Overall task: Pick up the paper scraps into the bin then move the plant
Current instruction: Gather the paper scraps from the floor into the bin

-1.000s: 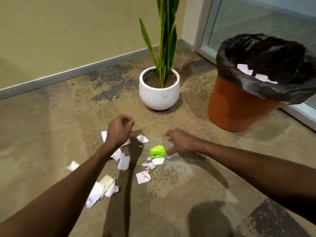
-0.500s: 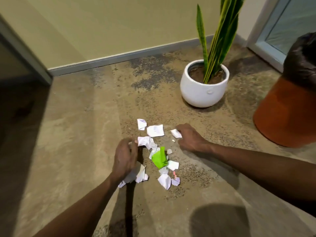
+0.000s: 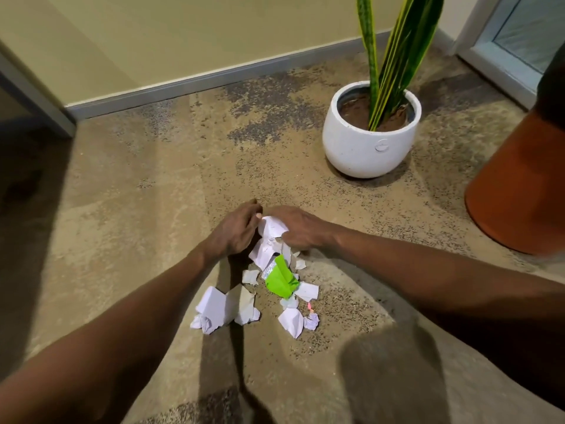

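Both hands (image 3: 235, 231) now meeting over scraps (image 3: 272, 228), bare carpet (image 3: 122, 224) left

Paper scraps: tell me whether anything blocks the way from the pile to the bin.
Nothing visible does. The paper scraps lie on open floor; the bin stands to the right, with bare floor between. The plant pot sits farther back, off that line.

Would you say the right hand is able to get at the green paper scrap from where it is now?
Probably yes: the green scrap lies uncovered on the floor, just nearer the person than the right hand, which rests on a white scrap; nothing lies between them.
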The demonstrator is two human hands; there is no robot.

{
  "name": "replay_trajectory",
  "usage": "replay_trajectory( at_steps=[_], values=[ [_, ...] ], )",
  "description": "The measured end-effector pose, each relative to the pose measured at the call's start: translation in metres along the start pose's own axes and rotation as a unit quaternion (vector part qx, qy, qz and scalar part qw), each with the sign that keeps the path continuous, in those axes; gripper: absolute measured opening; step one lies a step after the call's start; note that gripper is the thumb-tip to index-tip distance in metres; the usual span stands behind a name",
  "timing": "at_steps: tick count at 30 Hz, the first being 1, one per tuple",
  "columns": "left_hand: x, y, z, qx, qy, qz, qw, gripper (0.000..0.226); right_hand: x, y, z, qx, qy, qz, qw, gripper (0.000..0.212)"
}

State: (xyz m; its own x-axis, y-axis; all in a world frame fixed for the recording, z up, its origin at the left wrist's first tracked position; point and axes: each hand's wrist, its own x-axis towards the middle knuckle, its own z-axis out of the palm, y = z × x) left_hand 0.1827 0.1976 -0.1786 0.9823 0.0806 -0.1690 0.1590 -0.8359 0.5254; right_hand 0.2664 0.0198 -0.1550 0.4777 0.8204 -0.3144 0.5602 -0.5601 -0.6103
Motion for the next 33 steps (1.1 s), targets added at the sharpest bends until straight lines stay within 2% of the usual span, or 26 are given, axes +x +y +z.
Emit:
replay_trajectory(
  at_steps=[5,8,11,14,16,18,19,23,26,29,33],
  values=[
    [-0.053,-0.001,0.009,-0.07,0.028,0.069,0.995,0.047,-0.032,0.005,0.031,0.056,-0.036,-0.066,0.996,0.06],
    [-0.087,-0.006,0.003,-0.049,0.047,0.069,0.995,0.051,-0.045,0.013,0.033,0.032,-0.087,-0.098,0.991,0.066],
    [-0.121,-0.013,0.01,0.044,0.04,0.108,0.992,0.081,-0.044,0.003,0.026,-0.003,-0.131,-0.12,0.984,0.076],
    [-0.153,-0.013,0.031,0.118,0.01,0.073,0.99,0.123,-0.049,-0.011,0.034,-0.118,-0.155,-0.179,0.964,0.107],
    [-0.165,-0.009,0.05,0.139,0.017,0.046,0.989,0.132,-0.061,-0.012,0.047,-0.197,-0.161,-0.189,0.948,0.125],
    [-0.168,-0.002,0.062,0.149,0.048,0.029,0.987,0.128,-0.075,-0.006,0.06,-0.25,-0.127,-0.22,0.934,0.129],
    [-0.167,0.0,0.065,0.154,0.068,0.024,0.985,0.121,-0.081,-0.003,0.066,-0.278,-0.097,-0.242,0.925,0.123],
    [-0.158,0.001,0.064,0.175,0.116,0.038,0.977,0.09,-0.092,0.006,0.081,-0.318,0.017,-0.294,0.901,0.066],
    [-0.149,-0.002,0.06,0.187,0.119,0.055,0.974,0.075,-0.087,0.002,0.085,-0.323,0.065,-0.276,0.903,0.044],
    [-0.138,-0.002,0.058,0.203,0.119,0.063,0.97,0.059,-0.073,-0.006,0.078,-0.336,0.072,-0.226,0.912,0.046],
    [-0.129,0.003,0.057,0.239,0.097,0.016,0.966,0.049,-0.056,-0.005,0.072,-0.33,0.051,-0.197,0.922,0.052]
  ],
)
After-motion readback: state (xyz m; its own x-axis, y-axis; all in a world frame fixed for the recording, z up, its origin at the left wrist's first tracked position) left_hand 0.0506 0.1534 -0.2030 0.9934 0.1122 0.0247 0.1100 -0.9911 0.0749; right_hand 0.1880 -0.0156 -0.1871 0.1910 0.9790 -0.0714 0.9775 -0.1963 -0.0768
